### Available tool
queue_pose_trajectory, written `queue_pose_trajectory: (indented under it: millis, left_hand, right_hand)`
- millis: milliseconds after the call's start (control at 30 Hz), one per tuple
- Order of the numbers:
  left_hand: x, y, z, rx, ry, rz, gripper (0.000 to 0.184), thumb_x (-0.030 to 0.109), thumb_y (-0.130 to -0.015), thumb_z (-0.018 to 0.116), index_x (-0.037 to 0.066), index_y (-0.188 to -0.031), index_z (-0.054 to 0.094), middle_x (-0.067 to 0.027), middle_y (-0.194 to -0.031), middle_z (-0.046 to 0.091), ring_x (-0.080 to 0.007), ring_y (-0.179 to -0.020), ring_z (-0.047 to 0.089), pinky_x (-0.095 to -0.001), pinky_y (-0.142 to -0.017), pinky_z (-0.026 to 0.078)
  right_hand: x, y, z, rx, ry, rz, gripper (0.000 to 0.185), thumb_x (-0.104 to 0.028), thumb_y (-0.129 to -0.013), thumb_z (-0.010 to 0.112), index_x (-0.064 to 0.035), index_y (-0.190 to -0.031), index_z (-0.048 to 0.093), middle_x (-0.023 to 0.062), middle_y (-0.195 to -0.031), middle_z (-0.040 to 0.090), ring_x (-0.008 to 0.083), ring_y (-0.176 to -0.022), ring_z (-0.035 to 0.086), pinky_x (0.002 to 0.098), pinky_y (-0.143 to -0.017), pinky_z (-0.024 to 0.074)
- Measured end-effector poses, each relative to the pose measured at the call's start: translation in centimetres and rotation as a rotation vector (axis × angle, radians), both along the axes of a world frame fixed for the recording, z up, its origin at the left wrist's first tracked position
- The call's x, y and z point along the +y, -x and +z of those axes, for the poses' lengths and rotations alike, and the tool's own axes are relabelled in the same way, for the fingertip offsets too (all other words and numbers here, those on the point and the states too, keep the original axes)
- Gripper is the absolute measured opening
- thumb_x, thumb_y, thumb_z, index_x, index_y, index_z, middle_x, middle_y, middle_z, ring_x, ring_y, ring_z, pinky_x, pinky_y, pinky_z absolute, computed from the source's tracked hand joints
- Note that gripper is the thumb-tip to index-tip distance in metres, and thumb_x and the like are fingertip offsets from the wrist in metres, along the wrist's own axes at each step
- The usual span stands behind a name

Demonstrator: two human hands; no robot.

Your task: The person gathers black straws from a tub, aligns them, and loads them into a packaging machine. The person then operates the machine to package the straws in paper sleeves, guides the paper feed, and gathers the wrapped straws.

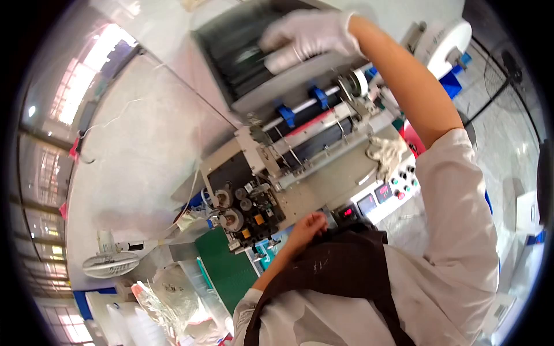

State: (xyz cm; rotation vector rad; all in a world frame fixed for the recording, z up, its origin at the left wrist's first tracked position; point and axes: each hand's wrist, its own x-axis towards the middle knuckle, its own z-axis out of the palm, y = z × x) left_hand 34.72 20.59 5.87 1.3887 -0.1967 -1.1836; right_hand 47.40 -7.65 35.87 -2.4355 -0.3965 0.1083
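Observation:
My right hand, in a white glove, reaches over a dark grey open tray behind the machine. Motion blurs it, but thumb and fingers look apart. A small pale-green blur shows near the fingertips, too smeared to name. My left hand is bare and curled closed at the machine's front edge, beside a small red-lit display. Whether anything is inside its fingers is hidden. Between my hands lies the machine, with a roller shaft carrying blue collars and a cluster of small gears and knobs.
A crumpled cream glove lies on the machine by the control panel with buttons. A white reel stands at the far right. To the left are a white fan, a green mat and plastic bags.

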Motion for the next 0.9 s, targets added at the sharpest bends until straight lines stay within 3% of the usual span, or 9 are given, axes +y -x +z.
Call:
queue_pose_trajectory:
  millis: [67, 100, 133, 167, 267, 333, 467, 600, 900]
  left_hand:
    - [-1.8, -2.0, -1.8, 0.092, 0.142, 0.069, 0.015, 0.015, -0.087, 0.047, 0.004, -0.096, 0.052, -0.0038, -0.087, 0.056, -0.0098, -0.078, 0.051, -0.0216, -0.066, 0.041]
    - [-2.6, -3.4, -3.0, 0.208, 0.254, 0.081, 0.016, 0.014, -0.088, 0.045, 0.003, -0.098, 0.052, -0.0054, -0.09, 0.056, -0.0114, -0.082, 0.052, -0.0223, -0.068, 0.041]
    - [-3.8, -4.3, -3.9, 0.288, 0.306, 0.209, 0.019, 0.016, -0.088, 0.046, 0.002, -0.1, 0.05, -0.0062, -0.092, 0.055, -0.0132, -0.085, 0.052, -0.0244, -0.073, 0.042]
    - [-5.0, -5.2, -4.6, 0.364, 0.353, 0.338, 0.021, 0.018, -0.087, 0.047, 0.002, -0.101, 0.049, -0.0069, -0.094, 0.054, -0.015, -0.089, 0.051, -0.0266, -0.078, 0.043]
    - [-8.6, -8.4, -6.3, 0.488, 0.301, 0.632, 0.022, 0.011, -0.089, 0.038, -0.005, -0.104, 0.043, -0.0163, -0.103, 0.052, -0.0264, -0.099, 0.052, -0.0355, -0.085, 0.044]
    - [-10.5, -10.5, -7.2, 0.562, 0.24, 0.655, 0.023, 0.01, -0.09, 0.036, -0.006, -0.105, 0.042, -0.0182, -0.104, 0.051, -0.028, -0.099, 0.052, -0.0387, -0.086, 0.044]
    - [-12.8, -14.0, -9.1, 0.727, 0.202, 0.847, 0.03, 0.008, -0.091, 0.031, -0.009, -0.115, 0.036, -0.0236, -0.119, 0.04, -0.0343, -0.109, 0.043, -0.0466, -0.09, 0.041]
    - [-13.7, -14.6, -8.9, 0.788, 0.241, 1.032, 0.03, 0.008, -0.09, 0.03, -0.007, -0.115, 0.037, -0.0222, -0.119, 0.041, -0.0334, -0.11, 0.043, -0.0459, -0.088, 0.043]
    - [-13.6, -16.4, -7.9, 1.104, 0.273, 1.142, 0.034, 0.006, -0.088, 0.027, -0.005, -0.119, 0.035, -0.0214, -0.117, 0.041, -0.0393, -0.109, 0.04, -0.042, -0.08, 0.048]
  right_hand:
    - [-1.0, 3.3, 0.4, -0.593, 0.121, -0.11, 0.046, -0.036, -0.079, 0.058, 0.0012, -0.106, 0.054, 0.0167, -0.095, 0.06, 0.0164, -0.088, 0.057, 0.027, -0.079, 0.0435]
    - [-1.2, 4.8, 0.8, -0.465, -0.347, -0.156, 0.069, -0.05, -0.071, 0.062, -0.002, -0.118, 0.046, 0.0202, -0.114, 0.051, 0.0186, -0.103, 0.052, 0.0282, -0.091, 0.0382]
    - [0.4, 9.6, -0.4, -0.886, -0.425, -0.247, 0.034, -0.024, -0.084, 0.052, 0.0009, -0.107, 0.054, 0.0112, -0.089, 0.061, 0.0172, -0.083, 0.058, 0.0272, -0.075, 0.045]
    - [-0.6, 11.7, -3.2, -1.054, -0.281, -0.371, 0.025, -0.019, -0.087, 0.047, 0.0013, -0.099, 0.057, 0.0106, -0.083, 0.062, 0.015, -0.077, 0.058, 0.0253, -0.069, 0.0461]
    - [-1.0, 14.4, -13.9, -0.302, -1.239, -0.624, 0.019, -0.024, -0.082, 0.056, -0.0085, -0.072, 0.06, 0.0052, -0.072, 0.062, 0.0108, -0.059, 0.055, 0.0234, -0.054, 0.0446]
    - [-0.3, 13.6, -22.8, 0.166, -1.177, -0.951, 0.021, -0.025, -0.083, 0.055, -0.0069, -0.092, 0.061, 0.0063, -0.083, 0.064, 0.0127, -0.072, 0.06, 0.023, -0.059, 0.0469]
    - [1.1, 8.3, -40.6, 0.37, -1.551, -1.084, 0.033, -0.023, -0.087, 0.048, -0.002, -0.113, 0.047, 0.0099, -0.097, 0.058, 0.0195, -0.078, 0.059, 0.0288, -0.069, 0.0498]
    - [2.5, 4.5, -41.9, 0.173, -2.124, -1.226, 0.027, -0.017, -0.087, 0.049, 0.0008, -0.106, 0.048, 0.0122, -0.092, 0.058, 0.0222, -0.075, 0.06, 0.0297, -0.064, 0.0518]
    - [2.9, 2.1, -43.4, 0.134, -1.983, -1.504, 0.023, -0.022, -0.084, 0.054, 0.0005, -0.088, 0.058, 0.0108, -0.068, 0.06, 0.0201, -0.05, 0.059, 0.0271, -0.044, 0.0492]
